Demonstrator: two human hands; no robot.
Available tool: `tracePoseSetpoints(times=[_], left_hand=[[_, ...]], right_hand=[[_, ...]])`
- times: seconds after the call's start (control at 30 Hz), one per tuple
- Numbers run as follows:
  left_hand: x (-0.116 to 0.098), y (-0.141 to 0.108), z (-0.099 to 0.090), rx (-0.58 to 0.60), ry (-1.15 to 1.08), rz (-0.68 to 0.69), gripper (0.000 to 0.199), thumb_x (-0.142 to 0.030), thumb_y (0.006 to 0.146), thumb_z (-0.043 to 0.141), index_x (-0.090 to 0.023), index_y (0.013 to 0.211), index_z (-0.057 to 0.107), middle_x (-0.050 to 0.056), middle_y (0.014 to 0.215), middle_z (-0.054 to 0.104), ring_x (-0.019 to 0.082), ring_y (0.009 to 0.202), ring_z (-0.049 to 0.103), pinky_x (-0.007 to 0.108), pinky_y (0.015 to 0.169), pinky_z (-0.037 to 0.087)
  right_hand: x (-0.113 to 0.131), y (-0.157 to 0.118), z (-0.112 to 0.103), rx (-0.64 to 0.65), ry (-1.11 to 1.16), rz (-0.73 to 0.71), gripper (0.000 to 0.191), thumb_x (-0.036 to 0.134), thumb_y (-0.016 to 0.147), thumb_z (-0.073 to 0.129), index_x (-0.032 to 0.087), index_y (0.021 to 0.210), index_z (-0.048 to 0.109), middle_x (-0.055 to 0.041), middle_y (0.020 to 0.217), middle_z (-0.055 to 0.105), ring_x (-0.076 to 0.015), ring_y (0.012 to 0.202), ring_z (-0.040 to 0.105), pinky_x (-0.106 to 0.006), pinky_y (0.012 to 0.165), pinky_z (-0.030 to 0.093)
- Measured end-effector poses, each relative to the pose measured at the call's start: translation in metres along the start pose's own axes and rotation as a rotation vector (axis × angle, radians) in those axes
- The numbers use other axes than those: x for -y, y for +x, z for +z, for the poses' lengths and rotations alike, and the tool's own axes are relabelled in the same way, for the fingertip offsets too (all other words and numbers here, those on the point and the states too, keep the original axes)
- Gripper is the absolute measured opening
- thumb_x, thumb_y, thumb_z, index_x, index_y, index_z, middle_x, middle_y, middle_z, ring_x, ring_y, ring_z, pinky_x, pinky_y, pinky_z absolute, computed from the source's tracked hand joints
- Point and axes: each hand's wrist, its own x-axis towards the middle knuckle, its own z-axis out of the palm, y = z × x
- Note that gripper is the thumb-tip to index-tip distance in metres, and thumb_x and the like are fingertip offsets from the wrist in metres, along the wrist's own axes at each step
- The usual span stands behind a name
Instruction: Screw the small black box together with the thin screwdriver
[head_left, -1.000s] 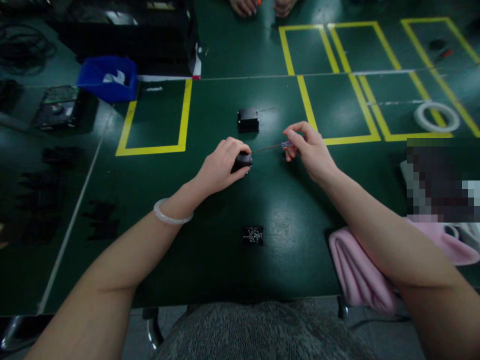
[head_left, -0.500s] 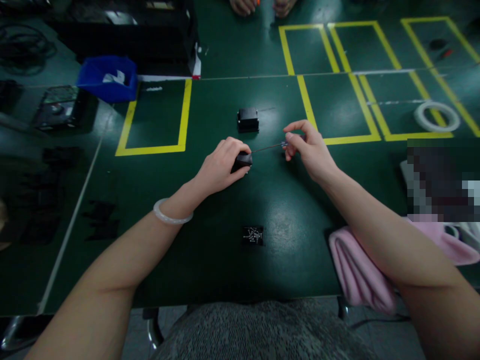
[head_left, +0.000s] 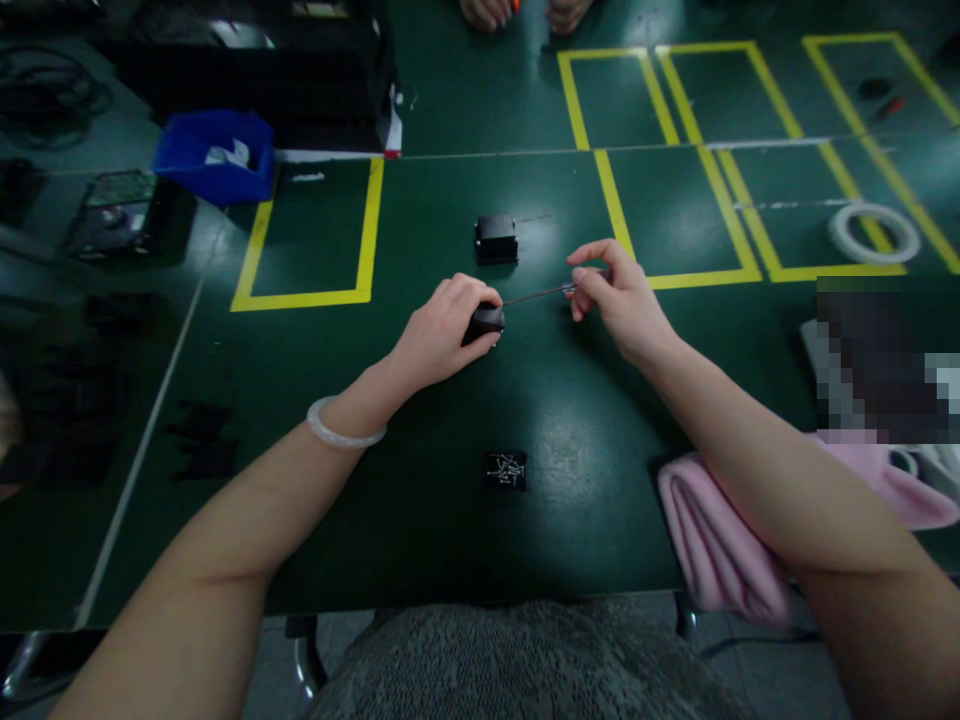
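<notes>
My left hand (head_left: 454, 325) is closed around a small black block-shaped part (head_left: 488, 319) on the green table, thumb in front and fingers over the top. Between the fingertips of my right hand (head_left: 611, 295) is the handle of a screwdriver (head_left: 541, 293). Its thin shaft points left, and the tip meets the right side of the held part; the exact contact spot is too small to make out. Just behind stands a similar black block (head_left: 496, 238) with shiny bits at its corners. Nearer to me lies a small black tray (head_left: 519, 487) with several silver screws in it.
Yellow tape outlines (head_left: 367, 230) mark the table. A blue bin (head_left: 176, 160) and dark equipment stand back left. A white tape roll (head_left: 874, 234) lies right, with pink cloth (head_left: 720, 540) under my right forearm. Another person's hands (head_left: 487, 12) show at the far edge.
Both my hands, the black part and the screwdriver stay in place. At the far left edge, another person's partly visible hand or arm has shifted slightly.
</notes>
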Motion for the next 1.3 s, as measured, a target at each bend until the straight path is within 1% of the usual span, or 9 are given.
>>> tracePoseSetpoints(times=[0.17, 0.3, 0.4, 0.5, 0.63, 0.83, 0.97, 1.13, 1.3], left_hand=[[0.0006, 0.0002, 0.0002, -0.010, 0.006, 0.013, 0.029, -0.026, 0.097, 0.061, -0.017, 0.123, 0.054, 0.013, 0.124, 0.063, 0.029, 0.115, 0.060, 0.045, 0.096, 0.053], [0.0001, 0.0002, -0.0007, -0.006, 0.008, 0.013, 0.028, -0.026, 0.097, 0.060, -0.017, 0.123, 0.054, 0.012, 0.123, 0.063, 0.029, 0.114, 0.060, 0.045, 0.096, 0.053], [-0.0003, 0.0000, -0.0011, 0.004, 0.004, 0.005, 0.028, -0.026, 0.097, 0.059, -0.018, 0.123, 0.053, 0.012, 0.124, 0.063, 0.029, 0.115, 0.060, 0.045, 0.097, 0.053], [-0.0004, 0.0000, -0.0010, 0.006, -0.003, -0.004, 0.028, -0.027, 0.097, 0.059, -0.019, 0.123, 0.053, 0.012, 0.125, 0.062, 0.029, 0.116, 0.059, 0.045, 0.098, 0.053], [-0.0006, 0.0003, -0.0006, 0.011, -0.012, -0.012, 0.028, -0.026, 0.097, 0.059, -0.020, 0.123, 0.053, 0.012, 0.125, 0.062, 0.029, 0.116, 0.059, 0.047, 0.098, 0.053], [-0.0014, 0.0006, -0.0012, 0.017, -0.011, -0.026, 0.029, -0.026, 0.097, 0.060, -0.020, 0.124, 0.052, 0.012, 0.126, 0.062, 0.029, 0.116, 0.059, 0.047, 0.098, 0.053], [-0.0014, 0.0008, -0.0015, 0.025, -0.005, -0.025, 0.028, -0.025, 0.097, 0.060, -0.020, 0.123, 0.053, 0.012, 0.126, 0.062, 0.029, 0.117, 0.059, 0.047, 0.100, 0.052], [-0.0008, 0.0006, -0.0007, 0.009, -0.012, -0.008, 0.027, -0.026, 0.097, 0.059, -0.019, 0.123, 0.053, 0.012, 0.125, 0.062, 0.030, 0.117, 0.058, 0.046, 0.099, 0.052], [-0.0003, 0.0004, -0.0002, 0.009, -0.009, -0.013, 0.028, -0.025, 0.096, 0.060, -0.020, 0.123, 0.053, 0.011, 0.125, 0.062, 0.029, 0.116, 0.059, 0.047, 0.099, 0.052]], right_hand=[[-0.0021, 0.0002, -0.0003, 0.006, 0.035, 0.006, 0.010, 0.026, 0.095, 0.066, 0.025, 0.098, 0.057, 0.0093, 0.053, 0.047, -0.0109, 0.049, 0.053, -0.029, 0.058, 0.045], [0.0001, -0.0004, -0.0006, 0.021, 0.056, 0.024, 0.019, 0.038, 0.095, 0.070, 0.024, 0.093, 0.057, 0.0091, 0.052, 0.045, -0.0104, 0.049, 0.051, -0.027, 0.055, 0.045], [0.0016, -0.0008, -0.0003, 0.016, 0.061, 0.027, 0.023, 0.042, 0.094, 0.070, 0.024, 0.091, 0.057, 0.0091, 0.051, 0.044, -0.0098, 0.049, 0.048, -0.026, 0.053, 0.045], [0.0021, -0.0010, 0.0003, 0.013, 0.046, 0.027, 0.020, 0.039, 0.095, 0.069, 0.024, 0.090, 0.057, 0.0092, 0.050, 0.043, -0.0095, 0.047, 0.047, -0.026, 0.052, 0.044], [0.0019, -0.0013, 0.0006, -0.001, 0.023, 0.026, 0.013, 0.032, 0.094, 0.069, 0.026, 0.095, 0.058, 0.0090, 0.051, 0.045, -0.0113, 0.049, 0.051, -0.028, 0.055, 0.045], [0.0016, -0.0012, -0.0007, -0.011, -0.022, 0.014, 0.017, 0.024, 0.092, 0.069, 0.028, 0.101, 0.056, 0.0086, 0.056, 0.052, -0.0135, 0.052, 0.057, -0.031, 0.060, 0.050], [0.0021, -0.0010, -0.0004, -0.004, -0.003, 0.021, 0.015, 0.031, 0.094, 0.069, 0.027, 0.099, 0.056, 0.0088, 0.055, 0.051, -0.0125, 0.051, 0.055, -0.030, 0.059, 0.049], [0.0032, -0.0012, -0.0008, 0.033, 0.019, 0.028, 0.024, 0.045, 0.096, 0.069, 0.026, 0.093, 0.055, 0.0113, 0.048, 0.038, -0.0104, 0.045, 0.048, -0.029, 0.056, 0.048], [0.0006, -0.0009, -0.0012, 0.009, -0.006, 0.009, 0.017, 0.033, 0.094, 0.072, 0.028, 0.099, 0.056, 0.0091, 0.054, 0.044, -0.0122, 0.049, 0.053, -0.030, 0.056, 0.048]])
